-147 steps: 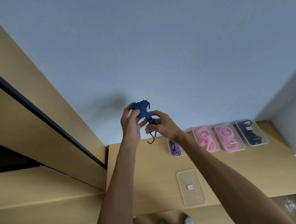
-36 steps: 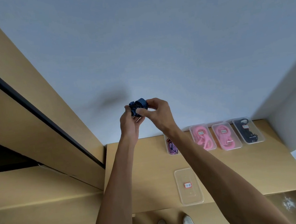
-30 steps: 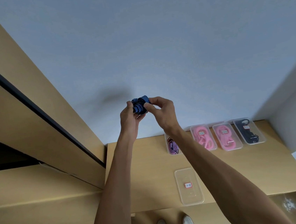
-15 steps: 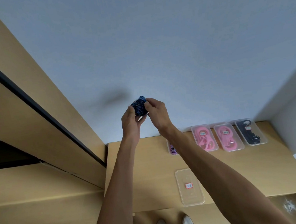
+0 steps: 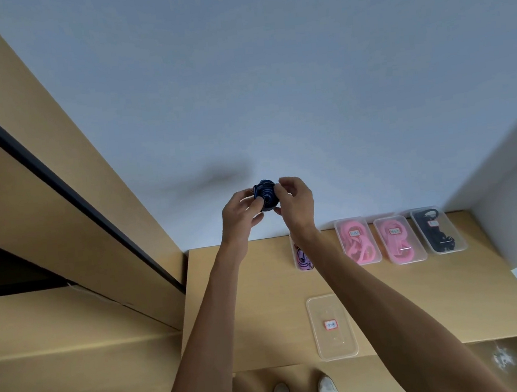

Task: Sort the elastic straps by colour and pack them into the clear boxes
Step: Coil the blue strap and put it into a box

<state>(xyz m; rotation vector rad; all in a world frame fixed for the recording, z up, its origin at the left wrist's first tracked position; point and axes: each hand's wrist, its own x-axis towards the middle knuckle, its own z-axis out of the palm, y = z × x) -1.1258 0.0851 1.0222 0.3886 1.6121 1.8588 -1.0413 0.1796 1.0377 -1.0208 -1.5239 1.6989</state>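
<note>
Strap (image 5: 265, 195), blue, was bunched into a tight coil, pinched between left hand (image 5: 240, 211) and right hand (image 5: 294, 203), held up above the table (image 5: 250, 308), likely compacted to fit the empty box (image 5: 332, 327) below.

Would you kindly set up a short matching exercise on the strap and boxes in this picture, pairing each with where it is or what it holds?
Things:
1. blue strap
2. empty clear box
3. rightmost box
4. box half hidden by the right forearm

Descriptions:
A. holds a dark, near-black strap
B. coiled up, held between the left hand and the right hand
C. holds a purple strap
D. alone near the front edge of the table, with a red-edged label

Pairs: 1-B, 2-D, 3-A, 4-C
</note>
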